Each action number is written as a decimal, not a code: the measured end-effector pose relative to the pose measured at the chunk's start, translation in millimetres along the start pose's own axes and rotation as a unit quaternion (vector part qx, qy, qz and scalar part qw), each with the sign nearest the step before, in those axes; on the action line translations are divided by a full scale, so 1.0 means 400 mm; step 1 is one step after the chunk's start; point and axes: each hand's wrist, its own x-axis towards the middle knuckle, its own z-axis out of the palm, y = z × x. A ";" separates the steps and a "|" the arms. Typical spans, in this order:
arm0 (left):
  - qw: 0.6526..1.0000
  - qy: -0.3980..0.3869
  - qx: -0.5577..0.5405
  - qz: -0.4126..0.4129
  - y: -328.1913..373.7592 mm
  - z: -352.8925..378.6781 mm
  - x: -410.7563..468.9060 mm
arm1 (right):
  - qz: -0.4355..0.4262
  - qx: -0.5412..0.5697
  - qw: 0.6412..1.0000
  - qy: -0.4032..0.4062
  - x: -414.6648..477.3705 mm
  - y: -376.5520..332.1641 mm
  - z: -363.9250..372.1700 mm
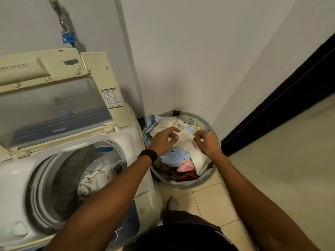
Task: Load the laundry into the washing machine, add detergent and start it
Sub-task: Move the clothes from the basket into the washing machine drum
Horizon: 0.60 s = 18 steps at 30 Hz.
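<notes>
Cream cloth on top of the full laundry basket, just right of the open washing machine, is best bunched by both edges before being lifted — the left hand is held half-open over it, empty, while whether it is pinched by the curled right hand cannot be told.

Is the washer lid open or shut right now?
Open. The lid is raised and folded back, and the drum below it is exposed, with pale laundry lying inside.
</notes>
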 end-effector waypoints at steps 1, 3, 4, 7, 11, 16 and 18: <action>1.000 -0.004 0.007 0.008 0.011 0.007 0.002 | -0.020 0.027 0.999 0.016 0.007 -0.021 -0.018; 1.000 -0.011 0.011 0.013 0.040 0.015 0.005 | -0.038 0.107 0.993 0.027 0.015 -0.077 -0.060; 1.000 -0.001 0.011 0.015 0.053 0.017 0.008 | -0.049 0.136 0.989 0.025 0.018 -0.106 -0.079; 0.995 0.093 -0.028 0.031 0.090 0.002 0.017 | -0.100 0.176 0.979 0.031 0.022 -0.173 -0.113; 0.984 0.161 -0.028 0.075 0.111 -0.062 0.024 | -0.120 0.221 0.967 0.050 0.027 -0.211 -0.129; 0.981 0.164 0.023 0.103 0.104 -0.117 0.017 | -0.136 0.204 0.967 0.069 0.038 -0.231 -0.135; 0.975 0.158 0.076 0.134 0.103 -0.126 0.006 | -0.124 0.213 0.965 0.092 0.042 -0.242 -0.142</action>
